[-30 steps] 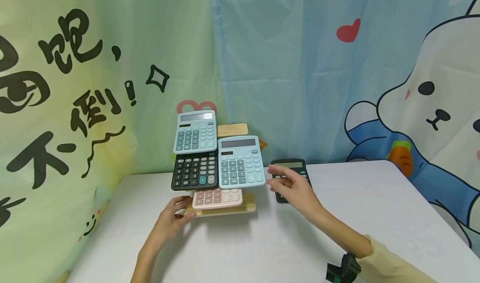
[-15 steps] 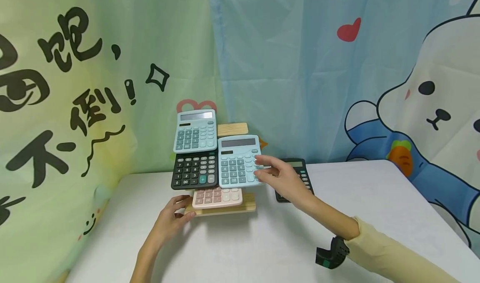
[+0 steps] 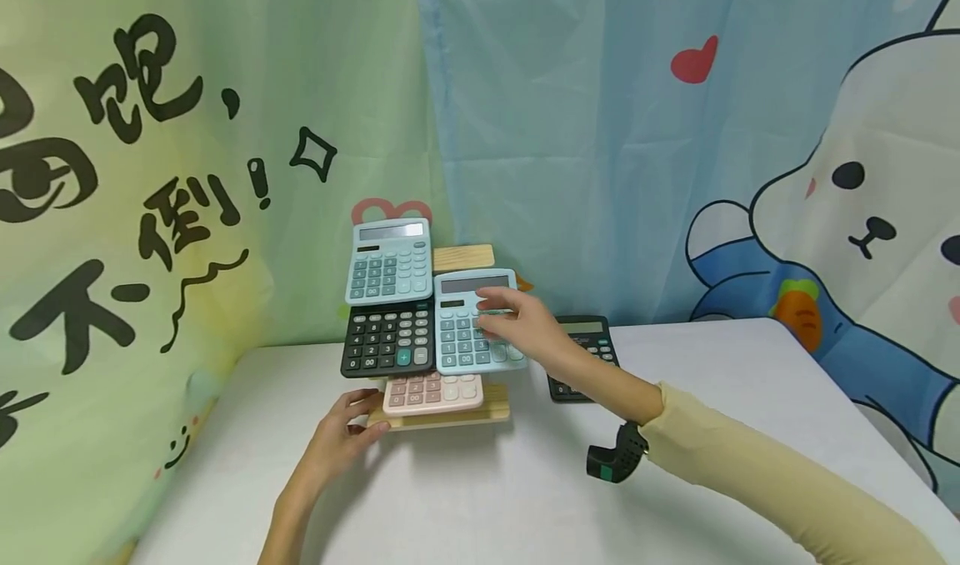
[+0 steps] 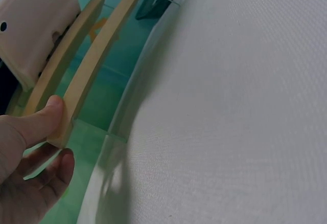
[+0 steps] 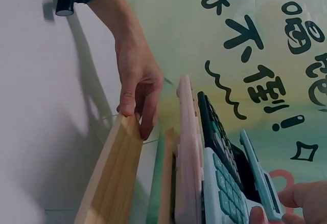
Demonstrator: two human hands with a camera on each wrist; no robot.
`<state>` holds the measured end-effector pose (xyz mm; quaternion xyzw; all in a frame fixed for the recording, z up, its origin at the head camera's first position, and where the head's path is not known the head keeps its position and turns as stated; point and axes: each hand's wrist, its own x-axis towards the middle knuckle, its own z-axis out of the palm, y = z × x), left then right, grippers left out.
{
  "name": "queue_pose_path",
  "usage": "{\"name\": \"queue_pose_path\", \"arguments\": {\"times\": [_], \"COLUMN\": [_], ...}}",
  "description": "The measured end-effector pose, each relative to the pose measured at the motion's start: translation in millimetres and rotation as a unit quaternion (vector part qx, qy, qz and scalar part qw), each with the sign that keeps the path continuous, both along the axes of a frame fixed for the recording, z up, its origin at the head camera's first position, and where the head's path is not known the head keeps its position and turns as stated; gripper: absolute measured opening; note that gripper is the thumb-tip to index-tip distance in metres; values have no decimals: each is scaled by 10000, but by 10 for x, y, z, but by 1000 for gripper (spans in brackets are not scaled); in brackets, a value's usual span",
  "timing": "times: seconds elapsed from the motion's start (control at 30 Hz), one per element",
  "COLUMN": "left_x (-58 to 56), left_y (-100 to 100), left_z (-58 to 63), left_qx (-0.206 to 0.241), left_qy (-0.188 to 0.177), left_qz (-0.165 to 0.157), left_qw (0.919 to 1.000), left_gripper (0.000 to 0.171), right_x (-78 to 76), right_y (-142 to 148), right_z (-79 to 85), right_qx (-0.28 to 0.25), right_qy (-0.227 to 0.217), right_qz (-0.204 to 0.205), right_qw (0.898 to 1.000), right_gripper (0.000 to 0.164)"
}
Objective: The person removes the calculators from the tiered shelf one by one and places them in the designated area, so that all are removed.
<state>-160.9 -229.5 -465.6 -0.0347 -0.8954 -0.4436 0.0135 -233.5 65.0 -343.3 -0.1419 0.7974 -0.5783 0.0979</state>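
My left hand [image 3: 341,440] pinches the left end of the front slat of a wooden stand [image 3: 450,421]; the left wrist view shows the thumb on top of that slat [image 4: 94,63]. Several calculators lean in tiers on the stand. A pink calculator [image 3: 433,393] is at the front, a black calculator [image 3: 386,340] behind it, and a light blue calculator [image 3: 387,261] highest at the left. Over the right-hand light blue calculator [image 3: 456,336] is my right hand [image 3: 525,323], fingers loosely bent, covering part of its keys. Whether the fingertips touch it is unclear.
Another black calculator [image 3: 592,338] stands at the right, partly behind my right forearm. A wooden back slat [image 3: 463,257] shows above the calculators. White cloth covers the table [image 3: 480,498], and a printed curtain [image 3: 555,132] hangs behind.
My right hand has moved left, from beside the right-hand light blue calculator to in front of it. The left hand keeps its grip on the stand, and the calculators stay put.
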Motion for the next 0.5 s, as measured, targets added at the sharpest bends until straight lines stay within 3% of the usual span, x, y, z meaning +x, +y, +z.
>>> {"name": "queue_pose_path", "arguments": {"times": [0.23, 0.5], "left_x": [-7, -5], "left_y": [-10, 3], "left_z": [4, 10], "left_qx": [40, 4], "left_qy": [-7, 20], "left_qz": [-15, 9], "left_qw": [10000, 10000], "left_gripper": [47, 46], "right_x": [-172, -304], "right_y": [-223, -443], "right_z": [70, 169], "right_qx": [28, -34], "right_qy": [19, -272], "right_qz": [50, 7], "right_qw": [10000, 9996], "right_gripper": [49, 50]}}
